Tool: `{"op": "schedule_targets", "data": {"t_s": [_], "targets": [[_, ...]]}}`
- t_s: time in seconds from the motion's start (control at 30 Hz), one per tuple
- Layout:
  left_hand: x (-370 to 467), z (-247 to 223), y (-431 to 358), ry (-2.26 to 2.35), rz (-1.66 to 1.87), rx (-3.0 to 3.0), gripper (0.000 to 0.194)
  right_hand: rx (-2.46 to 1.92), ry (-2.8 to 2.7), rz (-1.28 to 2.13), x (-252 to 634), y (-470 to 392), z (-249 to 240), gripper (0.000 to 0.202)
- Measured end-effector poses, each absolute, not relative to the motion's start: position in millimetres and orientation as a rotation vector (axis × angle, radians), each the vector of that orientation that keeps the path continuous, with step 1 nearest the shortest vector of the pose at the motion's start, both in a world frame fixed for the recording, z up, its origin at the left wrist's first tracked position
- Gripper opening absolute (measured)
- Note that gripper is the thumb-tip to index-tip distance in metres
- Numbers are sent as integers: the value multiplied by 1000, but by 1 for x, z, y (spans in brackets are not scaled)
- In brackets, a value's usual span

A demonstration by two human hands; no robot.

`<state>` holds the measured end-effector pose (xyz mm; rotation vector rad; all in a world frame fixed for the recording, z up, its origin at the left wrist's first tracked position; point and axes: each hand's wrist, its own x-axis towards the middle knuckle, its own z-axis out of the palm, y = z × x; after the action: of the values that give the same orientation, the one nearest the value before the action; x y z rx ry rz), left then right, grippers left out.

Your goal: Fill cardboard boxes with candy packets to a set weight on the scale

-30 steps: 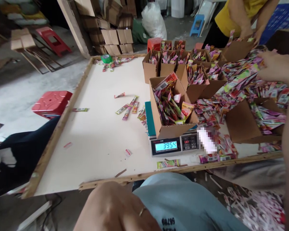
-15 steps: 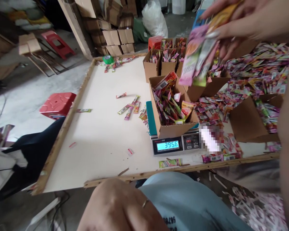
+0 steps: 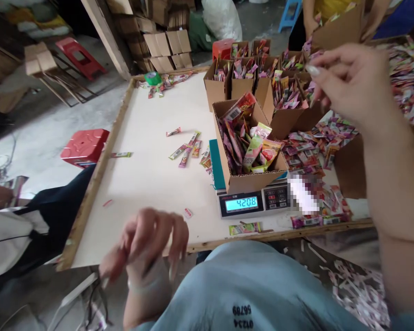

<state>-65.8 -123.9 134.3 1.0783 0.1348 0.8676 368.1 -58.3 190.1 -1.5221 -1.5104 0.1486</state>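
Observation:
My right hand (image 3: 345, 85) is raised over the right side of the table, its fingers loosely bent and apart, with nothing visible in them. My left hand (image 3: 152, 236) hangs above the table's front edge, fingers curled downward but spread, holding nothing I can see; it is slightly blurred. Between them an open cardboard box (image 3: 250, 181) full of candy sachets (image 3: 253, 154) sits on a digital scale (image 3: 224, 216). The lit display (image 3: 241, 203) reads 420.8. One green sachet (image 3: 244, 228) lies in front of the scale.
Filled cardboard boxes (image 3: 215, 94) stand behind the scale. Loose sachets (image 3: 412, 82) are heaped at the right. A green tape roll (image 3: 153, 78) lies at the far left corner. Another person's hands (image 3: 374, 20) hold a box at the back. A red stool (image 3: 84, 145) stands left.
The sachets from my right hand are now in the box, and that hand has moved right. The display rose from 395.6 to 420.8. My left hand has lifted and opened out.

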Motion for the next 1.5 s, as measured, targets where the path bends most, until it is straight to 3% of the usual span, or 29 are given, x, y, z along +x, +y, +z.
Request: {"op": "schedule_targets", "data": {"t_s": [0.1,0.23,0.5,0.67,0.87,0.97,1.03,1.17,1.23,1.4,1.5], "targets": [[-47,142,-86,177,993,1095,56,-1492,-1407,167,364,-88,150,33],[-32,147,-59,349,1184,1014,56,-1528,-1280,227,372,-120,105,23],[-10,141,-59,385,1117,1058,58,-1937,-1357,268,378,-124,56,32],[5,146,-64,462,1120,1135,60,-2259,-1698,229,322,-101,44,53],[-7,145,-47,596,1235,1266,46,-2416,-1863,301,328,-88,35,40],[-8,146,-10,690,1386,1397,35,-2588,-1573,70,366,-98,39,38],[3,151,22,726,1438,1534,33,-2439,-1424,-122,375,-113,49,42],[54,167,83,706,1340,1885,33,-1570,-1470,12,332,-147,71,75],[84,172,101,671,1201,2050,35,-1372,-1459,192,307,-147,71,76],[130,171,114,599,703,2263,21,-1734,-1158,316,312,-82,39,59],[133,187,112,727,837,2229,14,-2137,-1470,187,308,-46,26,45]]}}
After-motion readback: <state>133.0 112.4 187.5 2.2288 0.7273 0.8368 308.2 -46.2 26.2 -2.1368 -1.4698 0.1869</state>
